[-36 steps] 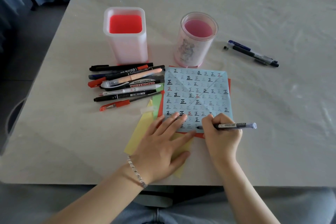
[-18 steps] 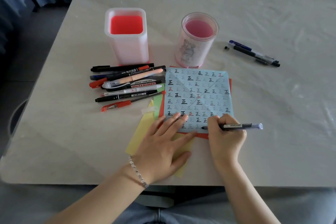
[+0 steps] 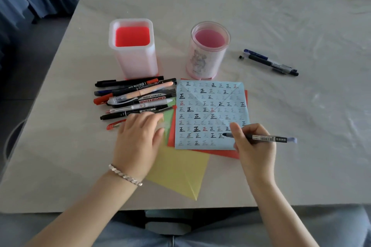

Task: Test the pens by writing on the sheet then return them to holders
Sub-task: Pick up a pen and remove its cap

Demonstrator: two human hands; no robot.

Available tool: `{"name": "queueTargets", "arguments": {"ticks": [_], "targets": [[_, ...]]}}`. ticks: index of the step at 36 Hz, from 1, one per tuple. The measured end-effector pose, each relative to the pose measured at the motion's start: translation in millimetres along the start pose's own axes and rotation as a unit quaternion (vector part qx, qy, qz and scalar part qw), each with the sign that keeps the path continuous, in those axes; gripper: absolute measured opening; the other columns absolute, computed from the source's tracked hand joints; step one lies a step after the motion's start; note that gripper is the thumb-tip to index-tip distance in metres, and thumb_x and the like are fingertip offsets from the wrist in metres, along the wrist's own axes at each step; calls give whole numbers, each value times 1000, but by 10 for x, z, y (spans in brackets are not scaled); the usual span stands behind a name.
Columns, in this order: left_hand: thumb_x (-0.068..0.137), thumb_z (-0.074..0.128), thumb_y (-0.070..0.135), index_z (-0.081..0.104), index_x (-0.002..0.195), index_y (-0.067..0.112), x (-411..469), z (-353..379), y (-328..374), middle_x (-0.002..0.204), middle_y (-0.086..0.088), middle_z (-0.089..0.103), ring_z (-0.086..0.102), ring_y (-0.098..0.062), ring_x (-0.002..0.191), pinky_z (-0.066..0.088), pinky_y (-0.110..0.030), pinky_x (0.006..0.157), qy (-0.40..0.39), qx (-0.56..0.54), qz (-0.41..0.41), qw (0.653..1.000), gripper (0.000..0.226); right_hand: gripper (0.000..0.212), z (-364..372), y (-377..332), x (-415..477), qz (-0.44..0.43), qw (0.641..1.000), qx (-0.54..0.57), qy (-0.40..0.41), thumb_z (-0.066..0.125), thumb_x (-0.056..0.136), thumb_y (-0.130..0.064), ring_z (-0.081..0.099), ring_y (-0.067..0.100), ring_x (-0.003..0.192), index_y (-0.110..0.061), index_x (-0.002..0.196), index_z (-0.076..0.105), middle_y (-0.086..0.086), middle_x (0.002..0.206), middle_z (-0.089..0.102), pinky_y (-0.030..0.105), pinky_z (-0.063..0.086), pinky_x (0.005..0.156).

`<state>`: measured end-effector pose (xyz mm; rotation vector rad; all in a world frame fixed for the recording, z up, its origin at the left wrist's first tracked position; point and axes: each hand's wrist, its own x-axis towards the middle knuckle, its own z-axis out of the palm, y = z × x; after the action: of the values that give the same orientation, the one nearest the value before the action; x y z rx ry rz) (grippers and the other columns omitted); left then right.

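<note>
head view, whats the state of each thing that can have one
square holder: upright, empty
round holder: upright, empty
blue sheet: flat, mostly marked
pen: uncapped, gripped by right hand, tip at the sheet
left hand: blurred, at the pen pile's edge
pen pile: lying outside the holders
two pens: lying apart at the right

We log the pale blue sheet (image 3: 210, 114) flat at centre, gridded with small written characters, mostly black and a few red, its nearest row part filled. A dark pen (image 3: 269, 138) with a lilac end lies almost level in the right hand (image 3: 255, 146), tip over the sheet's near right. A heap of pens (image 3: 136, 98) lies just left of the sheet and two more pens (image 3: 269, 62) lie far right, while the square holder (image 3: 133, 50) and round holder (image 3: 208, 52) stand upright behind.
</note>
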<state>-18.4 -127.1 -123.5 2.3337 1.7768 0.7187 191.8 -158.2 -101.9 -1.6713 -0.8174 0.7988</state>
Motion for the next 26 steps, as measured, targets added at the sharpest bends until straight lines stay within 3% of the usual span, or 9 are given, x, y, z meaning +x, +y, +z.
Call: {"name": "queueTargets", "arguments": {"ticks": [3,8,10,12,14,15,18,22,26], "targets": [[77,69,13,68,93,6,44,-15,-55,86,-6,65,59,-32,78,47,-40,71,-35,15,20,999,18,21,-51,-61,0,22,999,18,-36,61,86,-13,47,2,39,-8,68,51,-8,43,55,11,38,44],[66,78,0,69,91,3,65,-16,-37,82,-8,61,59,-31,74,49,-40,66,-72,-12,5,997,27,19,-130,-182,-24,78,993,62,-70,52,92,-17,61,9,54,-10,77,61,0,61,68,16,48,52],[72,74,-1,67,94,3,67,-55,39,85,-6,58,58,-24,74,46,-28,66,-77,-83,-18,993,23,19,-158,-240,-37,95,989,83,-72,51,92,-17,62,9,57,-11,78,64,1,63,70,16,49,52],[82,66,6,66,94,13,70,-128,149,88,5,53,53,-5,75,38,-11,67,-87,-169,-68,979,15,22,-182,-290,-49,107,986,100,-73,51,92,-19,61,9,55,-10,77,65,2,59,68,16,48,53],[86,61,20,60,89,30,71,-191,263,90,11,54,53,-2,78,40,-8,67,-115,-255,-109,954,11,24,-199,-331,-54,122,983,116,-75,52,91,-20,58,10,54,-11,73,65,2,55,65,18,47,55],[85,58,31,59,89,33,80,-219,310,89,10,58,55,-2,78,42,-9,67,-134,-288,-119,941,4,25,-201,-351,-56,126,981,124,-77,52,91,-20,57,11,54,-11,71,65,2,54,64,20,46,57],[76,54,55,63,87,28,84,-290,416,79,8,64,57,-8,67,43,-13,58,-161,-366,-120,909,30,24,-186,-410,-65,121,978,145,-87,54,89,-18,56,12,52,-13,67,62,3,53,62,24,45,59],[70,52,63,65,86,32,80,-317,511,81,11,64,55,-24,67,46,-32,59,-155,-394,-92,901,37,20,-160,-512,-102,97,975,160,-117,59,75,-28,55,12,49,-10,65,57,5,52,62,18,45,52],[70,50,65,65,87,35,92,-349,552,81,16,64,49,-34,61,42,-40,55,-157,-387,-78,905,37,23,-152,-562,-128,86,976,156,-126,59,68,-31,54,12,47,-8,66,56,6,51,61,16,45,51]]}}
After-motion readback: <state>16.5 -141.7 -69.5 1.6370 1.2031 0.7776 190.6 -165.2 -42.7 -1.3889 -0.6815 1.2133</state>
